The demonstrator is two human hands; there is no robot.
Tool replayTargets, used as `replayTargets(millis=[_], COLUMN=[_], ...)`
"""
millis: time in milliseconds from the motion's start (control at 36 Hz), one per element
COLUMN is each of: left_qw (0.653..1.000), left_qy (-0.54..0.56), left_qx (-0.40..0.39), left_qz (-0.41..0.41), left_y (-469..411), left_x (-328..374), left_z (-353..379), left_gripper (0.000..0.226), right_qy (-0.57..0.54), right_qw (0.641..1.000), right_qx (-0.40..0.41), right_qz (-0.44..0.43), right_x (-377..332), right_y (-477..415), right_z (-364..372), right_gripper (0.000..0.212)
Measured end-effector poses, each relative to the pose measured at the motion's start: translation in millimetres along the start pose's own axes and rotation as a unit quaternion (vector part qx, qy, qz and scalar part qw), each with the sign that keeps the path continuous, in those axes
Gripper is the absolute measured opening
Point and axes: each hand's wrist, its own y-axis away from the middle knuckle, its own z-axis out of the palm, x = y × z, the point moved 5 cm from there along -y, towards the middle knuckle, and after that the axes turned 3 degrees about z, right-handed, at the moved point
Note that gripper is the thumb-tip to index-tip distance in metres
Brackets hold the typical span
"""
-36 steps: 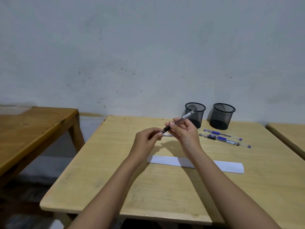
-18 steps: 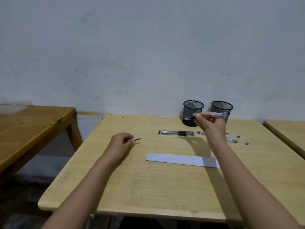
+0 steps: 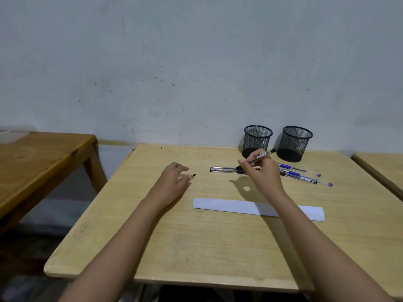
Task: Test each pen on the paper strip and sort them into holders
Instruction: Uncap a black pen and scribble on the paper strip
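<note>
My right hand (image 3: 262, 173) grips a clear pen with black ink (image 3: 260, 157), uncapped and tilted, its tip down to the left. It hovers over the table behind the white paper strip (image 3: 229, 207). My left hand (image 3: 173, 180) rests low at the left, pinching the small black-tipped pen cap (image 3: 193, 177) at its fingertips. Another black pen (image 3: 222, 169) lies flat between the hands. Three blue pens (image 3: 302, 175) lie to the right. Two black mesh holders, the left holder (image 3: 257, 138) and the right holder (image 3: 295, 142), stand at the back by the wall.
The work happens on a light wooden table (image 3: 196, 247) set against a grey wall. A darker wooden table (image 3: 32, 162) stands to the left across a gap. The edge of a third table (image 3: 381, 168) shows at the right.
My hands pulled the cap off and parted. My right hand swung toward the holders, then came back left and down with the pen tilted. My left hand stays at the left with the cap.
</note>
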Motion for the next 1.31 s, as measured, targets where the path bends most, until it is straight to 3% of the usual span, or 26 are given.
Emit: replayTargets(millis=[250, 389, 472, 722, 806, 1000, 1306], left_qw=[0.993, 0.992, 0.992, 0.994, 0.993, 0.971, 0.958], left_qy=[0.002, -0.025, -0.042, -0.061, -0.067, -0.1, -0.144], left_qx=[-0.038, -0.075, -0.086, -0.094, -0.095, -0.208, -0.23], left_qz=[0.113, 0.103, 0.083, 0.009, 0.009, 0.061, 0.088], left_y=[58, 65, 59, 51, 50, 71, 79], left_x=[19, 21, 21, 25, 33, 30, 31], left_z=[-1, 16, 25, 52, 52, 47, 47], left_gripper=[0.032, 0.037, 0.037, 0.038, 0.039, 0.061, 0.066], right_qy=[-0.139, -0.173, -0.163, -0.264, -0.25, -0.201, -0.153], right_qw=[0.988, 0.982, 0.984, 0.951, 0.955, 0.964, 0.967], right_qx=[-0.063, -0.07, -0.064, -0.055, -0.045, -0.046, -0.096], right_qz=[0.034, 0.033, 0.033, 0.153, 0.152, 0.167, 0.18], right_x=[-4, -7, -6, 16, 17, 24, 25], right_y=[20, 33, 38, 38, 35, 27, 24], right_z=[28, 42, 48, 74, 72, 67, 73], right_gripper=[0.014, 0.005, 0.012, 0.02, 0.024, 0.031, 0.028])
